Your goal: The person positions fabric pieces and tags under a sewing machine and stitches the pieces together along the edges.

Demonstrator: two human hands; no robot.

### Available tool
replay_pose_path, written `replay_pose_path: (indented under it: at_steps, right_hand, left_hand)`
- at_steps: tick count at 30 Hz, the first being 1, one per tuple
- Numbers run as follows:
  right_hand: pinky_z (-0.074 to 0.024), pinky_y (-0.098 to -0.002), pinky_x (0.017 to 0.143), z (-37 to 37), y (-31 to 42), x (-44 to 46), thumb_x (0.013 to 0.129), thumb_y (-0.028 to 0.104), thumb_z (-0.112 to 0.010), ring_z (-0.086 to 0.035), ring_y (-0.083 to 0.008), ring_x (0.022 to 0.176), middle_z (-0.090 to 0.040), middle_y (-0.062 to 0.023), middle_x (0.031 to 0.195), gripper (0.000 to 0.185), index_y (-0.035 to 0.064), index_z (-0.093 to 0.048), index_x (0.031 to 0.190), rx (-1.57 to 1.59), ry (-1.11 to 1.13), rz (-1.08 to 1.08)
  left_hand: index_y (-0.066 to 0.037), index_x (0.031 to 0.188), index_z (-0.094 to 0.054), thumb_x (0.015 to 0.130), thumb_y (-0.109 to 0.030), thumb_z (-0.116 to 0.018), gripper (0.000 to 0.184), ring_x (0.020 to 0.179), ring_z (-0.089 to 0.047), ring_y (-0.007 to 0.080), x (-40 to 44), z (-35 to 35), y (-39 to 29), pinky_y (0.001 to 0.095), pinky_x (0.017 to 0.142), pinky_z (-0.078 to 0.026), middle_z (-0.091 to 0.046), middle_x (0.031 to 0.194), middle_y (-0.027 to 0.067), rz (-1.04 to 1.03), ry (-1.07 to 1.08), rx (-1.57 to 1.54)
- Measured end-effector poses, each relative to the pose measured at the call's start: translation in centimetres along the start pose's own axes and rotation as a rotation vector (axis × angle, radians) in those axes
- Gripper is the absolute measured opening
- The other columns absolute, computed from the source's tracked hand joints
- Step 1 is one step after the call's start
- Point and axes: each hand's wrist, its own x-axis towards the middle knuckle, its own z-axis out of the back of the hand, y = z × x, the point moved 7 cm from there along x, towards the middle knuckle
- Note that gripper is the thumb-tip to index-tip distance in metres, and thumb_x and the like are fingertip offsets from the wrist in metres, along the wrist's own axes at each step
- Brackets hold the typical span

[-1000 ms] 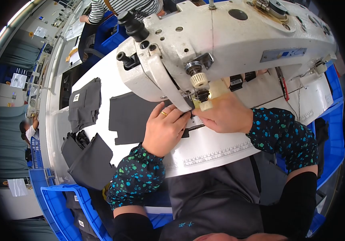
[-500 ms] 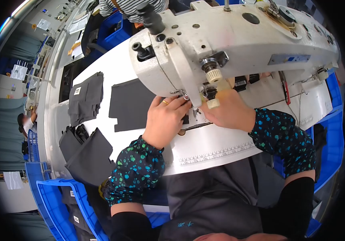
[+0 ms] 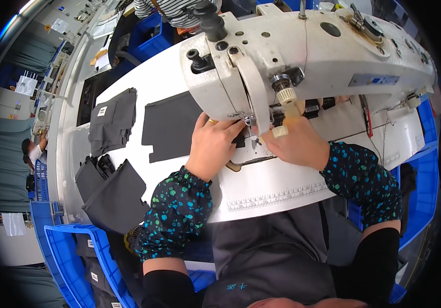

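My left hand (image 3: 213,146), with a ring on one finger, lies over the right end of a flat dark grey fabric piece (image 3: 171,123). Its fingers are stretched out and slightly apart, their tips close to the needle area of a white sewing machine (image 3: 251,56). Beyond the presser area, my right hand (image 3: 302,143) has its fingers curled together near the needle. Machine parts and a yellowish clear guard (image 3: 293,110) partly cover those fingers, so what they pinch is hidden. Patterned sleeve covers reach both wrists.
Stacked dark fabric pieces (image 3: 112,120) and folded ones (image 3: 112,190) lie at the left. A printed ruler (image 3: 277,195) runs along the table's front edge. Red-handled snips (image 3: 367,118) lie under the machine arm. Blue crates (image 3: 51,233) stand below left. A person in stripes (image 3: 179,13) is opposite.
The view has shifted a little, so the machine head appears farther right. Both hands stay by the needle area in nearly the same pose; the fabric shows no clear movement.
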Motion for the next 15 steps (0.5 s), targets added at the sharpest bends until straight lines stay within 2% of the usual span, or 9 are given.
replay_pose_path:
  at_steps: [5,6,8,10,12,13,15]
  right_hand:
    - [-0.0504,-0.0370,0.057,0.3,0.2,0.0,0.071,0.019,-0.068,-0.064,-0.0223,0.067,-0.060,-0.0069,0.073,0.013,0.0091,-0.067,0.063,-0.041,0.021,0.021]
    - [-0.0503,-0.0360,0.057,0.2,0.2,0.0,0.072,0.019,-0.069,-0.064,-0.0214,0.068,-0.060,-0.0060,0.073,0.012,0.0098,-0.068,0.064,-0.058,0.026,0.028]
    - [-0.0503,-0.0351,0.057,0.1,0.3,0.0,0.073,0.019,-0.069,-0.064,-0.0204,0.068,-0.059,-0.0051,0.073,0.012,0.0105,-0.069,0.065,-0.072,0.029,0.036]
    - [-0.0503,-0.0345,0.057,0.0,0.4,0.0,0.076,0.018,-0.069,-0.064,-0.0198,0.068,-0.060,-0.0036,0.075,0.007,0.0113,-0.071,0.074,-0.053,0.018,0.048]
    - [-0.0506,-0.0349,0.057,-0.4,0.6,0.0,0.077,0.018,-0.069,-0.064,-0.0199,0.068,-0.060,-0.0028,0.075,0.007,0.0114,-0.071,0.078,-0.019,-0.038,0.079]
    - [-0.0509,-0.0353,0.057,-0.1,0.8,0.0,0.078,0.018,-0.070,-0.064,-0.0200,0.068,-0.060,-0.0020,0.075,0.007,0.0116,-0.070,0.081,0.015,-0.088,0.106]
    - [-0.0515,-0.0356,0.059,0.5,1.1,-0.3,0.078,0.019,-0.070,-0.064,-0.0199,0.070,-0.060,-0.0021,0.078,0.010,0.0112,-0.070,0.084,0.079,-0.034,0.153]
  left_hand:
    - [-0.012,0.120,-0.070,0.069,-0.006,-0.072,0.051,0.108,-0.063,0.0277,-0.7,-0.3,1.1,0.0520,0.110,-0.037,-0.071,0.108,0.0039,0.065,0.062,-0.158]
    - [-0.012,0.120,-0.070,0.069,-0.006,-0.072,0.051,0.108,-0.063,0.0277,-0.8,-0.3,1.3,0.0520,0.110,-0.037,-0.071,0.108,0.0039,0.062,0.062,-0.158]
    - [-0.012,0.121,-0.068,0.071,-0.009,-0.072,0.051,0.113,-0.060,0.0300,-1.1,-0.3,2.2,0.0552,0.112,-0.036,-0.070,0.106,0.0070,0.163,0.071,-0.154]
    - [-0.010,0.123,-0.067,0.072,-0.010,-0.071,0.051,0.115,-0.058,0.0313,-1.1,-0.1,2.0,0.0571,0.110,-0.038,-0.068,0.108,0.0103,0.184,0.114,-0.163]
    - [-0.006,0.125,-0.065,0.078,-0.020,-0.074,0.050,0.114,-0.058,0.0336,-0.9,-0.2,1.6,0.0579,0.105,-0.042,-0.065,0.117,0.0124,0.209,0.188,-0.120]
    - [-0.006,0.125,-0.065,0.078,-0.020,-0.074,0.050,0.114,-0.058,0.0336,-0.8,-0.1,1.1,0.0579,0.105,-0.042,-0.065,0.117,0.0124,0.209,0.187,-0.116]
    - [-0.003,0.127,-0.063,0.085,-0.038,-0.072,0.055,0.111,-0.059,0.0351,-0.7,0.5,-0.1,0.0529,0.092,-0.053,-0.061,0.122,0.0141,0.186,0.179,-0.066]
